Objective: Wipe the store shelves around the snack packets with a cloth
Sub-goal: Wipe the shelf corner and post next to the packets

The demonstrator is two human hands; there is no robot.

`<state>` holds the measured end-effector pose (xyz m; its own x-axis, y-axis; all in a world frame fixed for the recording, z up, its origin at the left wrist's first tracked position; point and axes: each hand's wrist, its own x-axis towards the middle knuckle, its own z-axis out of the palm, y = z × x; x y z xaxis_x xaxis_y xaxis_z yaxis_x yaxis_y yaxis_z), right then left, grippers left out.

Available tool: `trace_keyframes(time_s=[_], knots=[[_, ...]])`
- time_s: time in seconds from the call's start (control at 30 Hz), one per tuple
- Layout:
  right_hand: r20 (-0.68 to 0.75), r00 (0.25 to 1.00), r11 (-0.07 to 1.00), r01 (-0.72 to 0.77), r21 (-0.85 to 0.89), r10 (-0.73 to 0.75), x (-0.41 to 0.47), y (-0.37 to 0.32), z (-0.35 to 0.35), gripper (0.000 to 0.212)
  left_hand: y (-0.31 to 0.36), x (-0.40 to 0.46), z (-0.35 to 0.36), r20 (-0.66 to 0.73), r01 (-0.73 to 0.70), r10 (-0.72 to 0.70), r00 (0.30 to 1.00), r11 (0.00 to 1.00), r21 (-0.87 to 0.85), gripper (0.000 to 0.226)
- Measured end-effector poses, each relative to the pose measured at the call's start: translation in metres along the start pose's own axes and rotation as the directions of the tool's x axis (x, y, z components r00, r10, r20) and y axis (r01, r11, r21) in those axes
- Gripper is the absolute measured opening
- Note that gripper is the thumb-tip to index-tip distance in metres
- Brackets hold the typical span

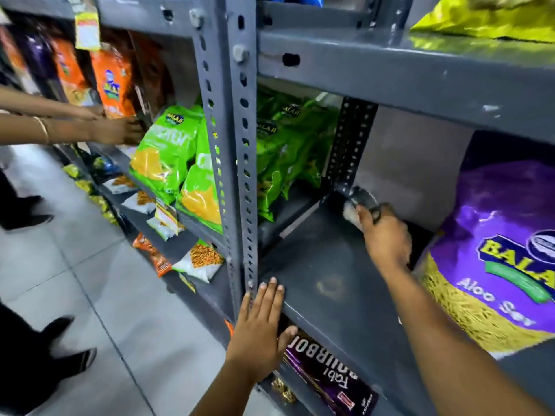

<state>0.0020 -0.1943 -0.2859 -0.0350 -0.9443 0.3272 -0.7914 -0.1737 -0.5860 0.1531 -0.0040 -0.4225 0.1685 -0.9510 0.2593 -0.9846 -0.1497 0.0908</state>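
A grey metal shelf (324, 265) lies bare in front of me. My right hand (386, 235) reaches deep into it, shut on a grey and white cloth (359, 202) pressed at the back corner by the perforated rear post. My left hand (259, 331) rests flat, fingers spread, on the shelf's front edge beside the upright post (237, 163). A large purple snack packet (498, 259) stands on the same shelf just right of my right arm. Green snack packets (285, 145) fill the back left of the shelf.
More green packets (174, 157) and orange packets (112, 82) stand on the neighbouring rack at left, where another person's hands (120, 129) handle them. A purple biscuit pack (327, 376) lies on the shelf below. Yellow packets (486, 16) sit above. Tiled floor and feet at left.
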Motion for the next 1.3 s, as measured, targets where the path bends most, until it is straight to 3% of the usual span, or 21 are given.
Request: trace_keyframes(time_s=[0.1, 0.27, 0.33, 0.37, 0.43, 0.47, 0.53, 0.6, 0.67, 0.8, 0.9, 0.97, 1.07, 1.17, 1.2, 1.23, 1.27, 1.3], knots=[[0.233, 0.973, 0.955, 0.069, -0.289, 0.0, -0.014, 0.03, 0.04, 0.044, -0.003, -0.001, -0.001, 0.017, -0.017, 0.017, 1.0, 1.0, 0.013, 0.069], [0.236, 0.965, 0.954, 0.169, -0.246, -0.11, -0.049, 0.03, 0.053, 0.03, -0.007, -0.001, 0.005, -0.004, -0.045, 0.045, 0.999, 0.998, 0.037, 0.07], [0.234, 0.972, 0.989, 0.072, -0.132, -0.039, -0.043, 0.025, 0.049, 0.028, -0.007, -0.004, 0.003, -0.023, -0.063, 0.064, 0.998, 0.998, 0.023, 0.069], [0.163, 0.986, 0.998, -0.033, -0.056, 0.041, -0.034, 0.022, 0.044, 0.028, -0.008, -0.004, 0.0, -0.056, -0.084, 0.084, 0.995, 0.996, 0.017, 0.068], [0.002, 0.978, 0.975, -0.21, 0.079, 0.21, -0.003, 0.018, 0.032, 0.03, -0.014, 0.005, -0.013, -0.184, -0.107, 0.106, 0.977, 0.994, 0.004, 0.066], [0.003, 0.968, 0.959, -0.249, 0.135, 0.251, 0.016, 0.021, 0.03, 0.029, -0.018, 0.015, -0.023, -0.26, -0.083, 0.075, 0.963, 0.996, -0.022, 0.066], [0.193, 0.951, 0.959, -0.265, 0.105, 0.241, 0.036, 0.027, 0.031, 0.032, -0.026, 0.042, -0.041, -0.371, 0.017, -0.06, 0.927, 0.993, -0.119, 0.067], [0.308, 0.928, 0.977, -0.191, -0.098, 0.212, 0.033, 0.036, 0.048, 0.04, -0.031, 0.069, -0.047, -0.424, 0.058, -0.142, 0.895, 0.977, -0.204, 0.069], [0.253, 0.957, 0.965, -0.077, -0.252, 0.143, 0.016, 0.038, 0.062, 0.037, -0.031, 0.082, -0.039, -0.48, 0.026, -0.14, 0.866, 0.971, -0.236, 0.071], [0.227, 0.971, 0.96, 0.129, -0.248, -0.071, -0.015, 0.019, 0.073, 0.024, -0.035, 0.09, -0.023, -0.583, -0.018, -0.123, 0.803, 0.973, -0.23, 0.068], [0.091, 0.993, 0.992, -0.067, -0.102, 0.077, -0.007, 0.012, 0.069, 0.024, -0.039, 0.092, -0.023, -0.612, -0.054, -0.09, 0.785, 0.976, -0.212, 0.068], [0.057, 0.979, 0.964, -0.183, -0.193, 0.197, 0.005, 0.016, 0.067, 0.026, -0.04, 0.092, -0.023, -0.616, -0.061, -0.083, 0.784, 0.976, -0.209, 0.07], [0.168, 0.985, 0.941, 0.035, -0.338, 0.024, -0.005, 0.013, 0.077, 0.025, -0.041, 0.091, -0.019, -0.616, -0.082, -0.072, 0.784, 0.973, -0.218, 0.072], [0.355, 0.918, 0.949, 0.254, -0.187, -0.176, -0.027, 0.007, 0.088, 0.026, -0.041, 0.09, -0.019, -0.61, -0.094, -0.089, 0.788, 0.96, -0.262, 0.072], [0.323, 0.929, 0.973, 0.216, -0.083, -0.178, -0.029, 0.009, 0.086, 0.026, -0.041, 0.09, -0.019, -0.606, -0.096, -0.091, 0.791, 0.958, -0.269, 0.072], [0.219, 0.972, 0.997, 0.074, 0.038, -0.081, -0.025, 0.011, 0.079, 0.027, -0.041, 0.09, -0.02, -0.604, -0.097, -0.092, 0.792, 0.957, -0.272, 0.072], [0.086, 0.992, 0.984, -0.104, 0.147, 0.092, -0.016, 0.014, 0.071, 0.03, -0.042, 0.09, -0.02, -0.602, -0.096, -0.091, 0.794, 0.958, -0.272, 0.071], [-0.003, 0.966, 0.944, -0.253, 0.213, 0.259, -0.005, 0.02, 0.064, 0.033, -0.042, 0.09, -0.021, -0.6, -0.094, -0.09, 0.795, 0.959, -0.268, 0.071]])
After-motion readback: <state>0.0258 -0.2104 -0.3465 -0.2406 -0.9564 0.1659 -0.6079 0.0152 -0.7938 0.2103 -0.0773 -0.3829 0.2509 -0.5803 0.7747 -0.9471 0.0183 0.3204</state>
